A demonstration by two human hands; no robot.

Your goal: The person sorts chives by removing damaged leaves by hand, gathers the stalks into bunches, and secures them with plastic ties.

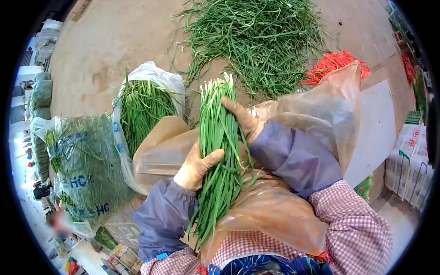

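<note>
A bunch of garlic chives [219, 133] lies lengthwise over my lap, white cut ends pointing away and green tips toward me. My left hand [196, 167] wraps round its left side, with the thumb across the leaves. On the other side, my right hand [243, 120] grips the bunch nearer the white ends; its thumb or a finger lies along the stalks and the rest is hidden behind them. Brownish plastic sheeting [270, 215] covers my lap beneath the bunch.
Loose chives [256, 41] are heaped on the floor ahead. Red ties [337, 64] lie piled to their right, beside a white board [378, 123]. At left stand an open bag of chives [146, 107] and a filled clear bag [87, 160]. White crates [408, 165] are far right.
</note>
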